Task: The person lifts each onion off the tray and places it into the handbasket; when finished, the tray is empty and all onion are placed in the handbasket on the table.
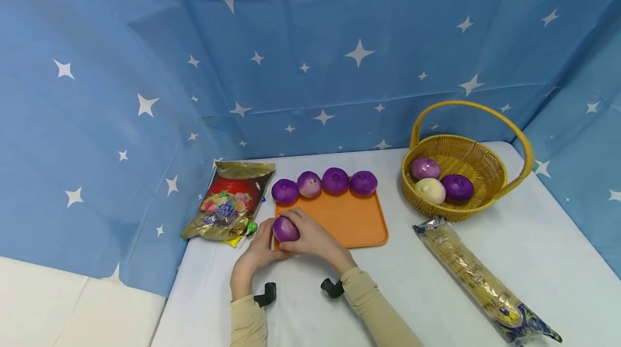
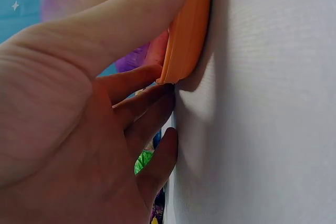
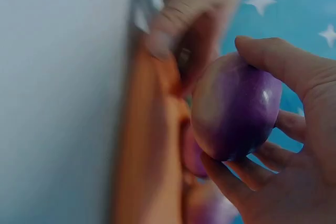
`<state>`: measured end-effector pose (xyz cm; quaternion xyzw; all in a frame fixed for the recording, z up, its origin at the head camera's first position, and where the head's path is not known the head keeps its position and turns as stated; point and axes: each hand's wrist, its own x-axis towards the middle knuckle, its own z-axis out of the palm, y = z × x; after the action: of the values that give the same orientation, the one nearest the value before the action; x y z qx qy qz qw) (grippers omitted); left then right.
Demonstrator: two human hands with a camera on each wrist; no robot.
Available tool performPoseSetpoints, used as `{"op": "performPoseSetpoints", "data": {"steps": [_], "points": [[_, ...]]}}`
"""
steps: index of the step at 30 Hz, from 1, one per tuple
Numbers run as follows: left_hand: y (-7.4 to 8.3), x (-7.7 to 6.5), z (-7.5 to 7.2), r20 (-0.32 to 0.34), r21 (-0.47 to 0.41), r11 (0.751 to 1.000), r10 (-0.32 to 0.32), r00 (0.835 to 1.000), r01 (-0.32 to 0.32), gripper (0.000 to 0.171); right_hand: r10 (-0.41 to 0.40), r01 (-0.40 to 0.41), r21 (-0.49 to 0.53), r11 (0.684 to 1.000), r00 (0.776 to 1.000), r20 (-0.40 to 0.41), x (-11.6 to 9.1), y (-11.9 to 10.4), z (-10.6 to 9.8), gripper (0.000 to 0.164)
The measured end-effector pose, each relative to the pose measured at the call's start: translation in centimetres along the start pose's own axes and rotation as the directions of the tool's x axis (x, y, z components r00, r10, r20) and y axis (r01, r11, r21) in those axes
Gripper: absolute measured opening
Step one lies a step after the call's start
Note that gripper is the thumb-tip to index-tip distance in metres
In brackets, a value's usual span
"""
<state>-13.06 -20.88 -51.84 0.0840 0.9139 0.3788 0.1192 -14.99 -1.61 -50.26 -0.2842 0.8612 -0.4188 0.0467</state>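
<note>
My right hand (image 1: 310,231) grips a round purple-and-white vegetable (image 3: 239,108), thumb on one side and fingers on the other. It is held over the near left corner of an orange tray (image 1: 346,220). My left hand (image 2: 68,124) holds that corner, its thumb across the near side and its fingers around the left edge. Along the tray's far edge, several more round purple vegetables (image 1: 336,181) sit in a row; one of them (image 1: 309,184) is streaked with white.
Left of the tray lies a red-and-gold fruit-printed bag (image 1: 228,201), with a green-wrapped piece (image 1: 251,228) beside it. To the right stands a handled wicker basket (image 1: 485,174) holding two purple vegetables and a white one (image 1: 430,191). A long clear pasta pack (image 1: 477,277) lies in front.
</note>
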Motion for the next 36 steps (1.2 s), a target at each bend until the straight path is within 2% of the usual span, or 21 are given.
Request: {"op": "performPoseSetpoints", "data": {"steps": [3,6,13,16,21,25,29,31,36], "points": [[-0.1,-0.1,-0.2,-0.001,0.003,1.000,-0.019,1.000,0.019,0.095,0.002,-0.002,-0.002,1.000,1.000,-0.027,-0.1,0.1,-1.9,0.075],[-0.2,-0.3,-0.4,-0.002,0.011,1.000,-0.028,1.000,0.029,0.097,0.036,-0.036,0.008,0.999,0.996,-0.082,-0.2,0.5,-4.5,0.076],[-0.4,-0.3,-0.7,-0.020,0.012,1.000,-0.014,1.000,0.014,0.096,0.100,-0.097,0.025,0.995,0.973,-0.210,-1.3,3.0,-10.3,0.079],[-0.4,-0.1,-0.4,-0.015,0.002,1.000,0.011,1.000,-0.011,0.095,0.111,-0.112,0.010,0.994,0.963,-0.246,-2.6,4.7,-13.0,0.079],[-0.5,-0.3,0.2,0.012,0.016,1.000,0.016,1.000,-0.016,0.096,0.171,-0.169,0.032,0.985,0.937,-0.303,-6.0,7.9,-16.9,0.075],[-0.4,-0.5,0.6,0.031,0.017,1.000,0.000,1.000,-0.001,0.096,0.252,-0.255,0.043,0.966,0.897,-0.362,-9.0,9.5,-19.6,0.078],[-0.3,-0.4,0.4,0.034,0.018,1.000,-0.019,0.999,0.018,0.096,0.340,-0.349,0.061,0.935,0.835,-0.432,-11.0,10.1,-22.9,0.082],[-0.2,-0.4,0.3,0.026,0.017,0.999,-0.029,0.999,0.028,0.096,0.367,-0.371,0.085,0.925,0.809,-0.459,-12.0,10.6,-24.3,0.083],[0.0,-0.3,0.1,0.028,0.011,1.000,-0.021,0.999,0.021,0.096,0.401,-0.433,0.076,0.898,0.736,-0.545,-14.3,12.4,-26.2,0.080]]}}
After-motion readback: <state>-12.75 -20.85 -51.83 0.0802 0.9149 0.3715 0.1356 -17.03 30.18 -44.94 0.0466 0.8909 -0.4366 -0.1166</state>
